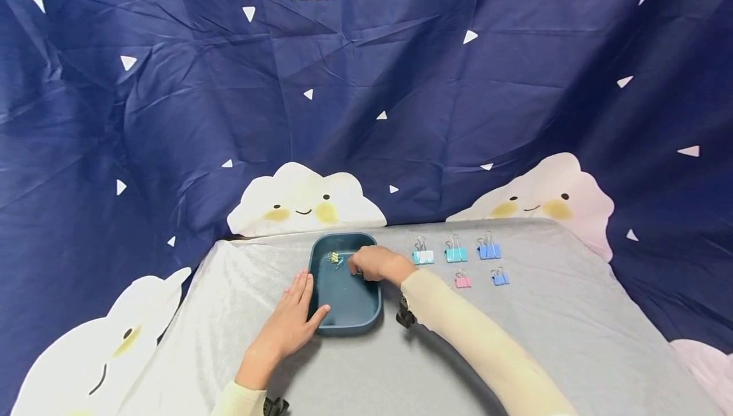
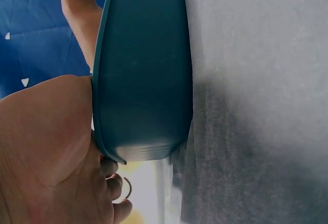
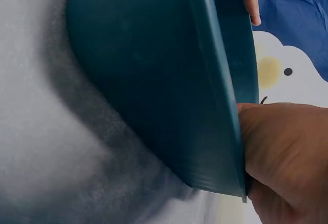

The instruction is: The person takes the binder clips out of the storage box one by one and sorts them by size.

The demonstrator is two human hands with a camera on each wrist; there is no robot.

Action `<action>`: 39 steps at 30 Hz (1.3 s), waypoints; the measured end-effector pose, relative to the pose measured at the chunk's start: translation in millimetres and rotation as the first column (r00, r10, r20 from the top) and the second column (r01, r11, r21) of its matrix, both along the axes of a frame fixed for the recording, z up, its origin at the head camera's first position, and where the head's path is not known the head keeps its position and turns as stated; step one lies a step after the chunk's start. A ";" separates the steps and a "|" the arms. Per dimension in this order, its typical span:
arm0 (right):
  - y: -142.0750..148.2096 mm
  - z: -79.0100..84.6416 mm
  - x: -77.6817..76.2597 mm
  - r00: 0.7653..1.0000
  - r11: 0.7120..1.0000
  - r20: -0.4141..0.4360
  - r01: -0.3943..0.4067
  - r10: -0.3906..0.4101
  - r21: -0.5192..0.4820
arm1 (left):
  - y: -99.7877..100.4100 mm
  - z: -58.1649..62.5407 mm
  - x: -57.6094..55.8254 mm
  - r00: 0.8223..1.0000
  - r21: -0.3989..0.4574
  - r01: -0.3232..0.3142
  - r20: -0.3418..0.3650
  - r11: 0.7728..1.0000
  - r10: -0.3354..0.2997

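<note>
A dark teal plastic bin [image 1: 343,305] stands on the cloth, with small yellow clips [image 1: 333,257] and a light blue one [image 1: 340,263] inside near its far left corner. My left hand [image 1: 292,314] rests along the bin's left rim, fingers stretched forward and thumb over the edge. In the left wrist view, its palm lies against the rim of the bin [image 2: 143,75]. My right hand [image 1: 375,263] reaches over the right rim, its bent fingers down inside the bin. I cannot tell what its fingertips hold; the bin wall [image 3: 154,80] hides them in the right wrist view.
Right of the bin, a back row has a white-and-teal binder clip [image 1: 423,257], a teal one [image 1: 456,255] and a blue one [image 1: 489,251]. Before them lie a small pink clip [image 1: 463,282] and a small blue clip [image 1: 500,277]. A navy curtain [image 1: 355,130] hangs behind the grey cloth [image 1: 366,378].
</note>
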State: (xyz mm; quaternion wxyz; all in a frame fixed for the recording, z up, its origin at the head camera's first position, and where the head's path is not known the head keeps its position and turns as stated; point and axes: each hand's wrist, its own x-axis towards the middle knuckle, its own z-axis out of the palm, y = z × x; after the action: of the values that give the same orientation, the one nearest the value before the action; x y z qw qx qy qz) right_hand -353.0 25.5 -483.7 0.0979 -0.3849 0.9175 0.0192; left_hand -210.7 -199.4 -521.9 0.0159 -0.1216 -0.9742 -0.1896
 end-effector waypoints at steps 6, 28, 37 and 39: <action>1.9 -2.7 -1.4 1.000 0.999 0.009 0.001 0.000 -0.041 | -0.1 -0.3 0.6 1.000 0.001 0.007 -0.006 1.000 -0.007; 20.2 2.7 -7.6 0.992 0.926 -0.054 -0.124 0.113 -0.355 | 2.0 1.9 2.0 1.000 0.004 0.010 -0.012 1.000 -0.010; 34.3 9.9 2.9 0.998 0.894 0.022 -0.044 0.061 -0.446 | 2.3 2.7 3.5 1.000 0.002 0.006 -0.011 1.000 -0.006; 39.0 12.5 5.6 0.998 0.880 0.020 -0.042 0.058 -0.474 | 2.8 3.1 3.3 1.000 0.006 0.006 -0.011 1.000 -0.006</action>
State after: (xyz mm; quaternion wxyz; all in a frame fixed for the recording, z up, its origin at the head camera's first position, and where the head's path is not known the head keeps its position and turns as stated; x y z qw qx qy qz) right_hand -347.4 64.5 -471.2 0.0160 -0.4210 0.8825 -0.2092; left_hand -207.4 -196.6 -518.8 0.0210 -0.1257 -0.9731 -0.1917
